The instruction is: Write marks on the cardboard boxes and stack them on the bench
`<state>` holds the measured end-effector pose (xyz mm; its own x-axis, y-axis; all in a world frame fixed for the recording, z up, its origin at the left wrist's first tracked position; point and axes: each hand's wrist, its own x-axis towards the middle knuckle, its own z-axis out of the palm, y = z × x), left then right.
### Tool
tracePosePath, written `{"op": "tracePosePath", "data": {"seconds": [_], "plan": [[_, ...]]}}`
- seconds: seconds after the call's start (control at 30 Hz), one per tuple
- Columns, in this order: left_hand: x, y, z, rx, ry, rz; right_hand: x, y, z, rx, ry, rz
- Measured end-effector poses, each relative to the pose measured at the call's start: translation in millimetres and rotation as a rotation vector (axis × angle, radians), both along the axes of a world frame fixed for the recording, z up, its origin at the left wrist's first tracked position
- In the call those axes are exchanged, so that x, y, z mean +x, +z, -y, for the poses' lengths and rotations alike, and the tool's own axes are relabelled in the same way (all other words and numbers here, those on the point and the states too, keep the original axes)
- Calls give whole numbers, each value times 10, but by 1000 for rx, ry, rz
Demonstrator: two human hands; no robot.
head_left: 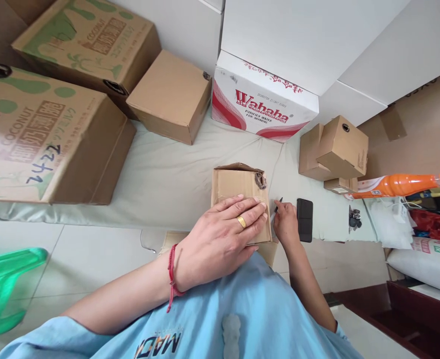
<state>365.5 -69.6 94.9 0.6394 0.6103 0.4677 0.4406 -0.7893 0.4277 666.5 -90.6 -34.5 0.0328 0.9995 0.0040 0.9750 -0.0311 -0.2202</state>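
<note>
A small brown cardboard box (238, 180) stands at the front edge of the cloth-covered surface, close to my body. Its far top edge gapes slightly, and a ragged dark-rimmed hole shows near its right corner. My left hand (227, 232) lies flat across the box, fingers stretched out, with a gold ring and a red cord bracelet. Just right of the box, my right hand (286, 222) is closed with its fingertips on a slim pen-like tool (277, 208) with a dark tip. The exact kind of tool is too small to tell.
A black phone (304, 219) lies right of my right hand. Coconut cartons (89, 45) and a plain box (169, 94) stand left, a Wahaha carton (261, 99) behind. Small boxes (341, 147) and an orange bottle (403, 185) are right. A green stool (6, 284) stands lower left.
</note>
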Motion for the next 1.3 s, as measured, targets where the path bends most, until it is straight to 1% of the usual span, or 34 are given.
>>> {"op": "tracePosePath", "data": {"seconds": [0.07,0.17,0.23,0.3,0.33,0.4,0.47,0.53,0.63,0.73,0.9,1.13,1.3], "plan": [[-29,-17,24,4,11,11,68,-86,48,8,-24,-15],[-99,-65,86,39,108,68,248,-95,175,55,-127,-6],[-152,-105,119,62,147,103,412,-74,301,90,-256,30],[-184,-137,128,72,111,112,561,-69,444,81,-405,70],[-184,-146,124,71,85,109,615,-75,513,49,-478,83],[-145,-148,104,68,57,102,665,-104,629,-37,-588,86],[-58,-136,83,68,62,97,652,-141,699,-106,-649,70],[56,-119,72,79,66,104,620,-169,717,-126,-689,56],[206,-100,65,100,55,134,629,-177,676,-138,-747,39],[267,-74,44,106,20,140,732,-150,616,-176,-774,5],[226,-9,1,128,-44,53,887,-83,570,-237,-780,-54],[201,17,22,128,-26,3,962,4,540,-243,-701,-151],[151,116,3,94,21,-91,927,58,558,-218,-652,-260]]}}
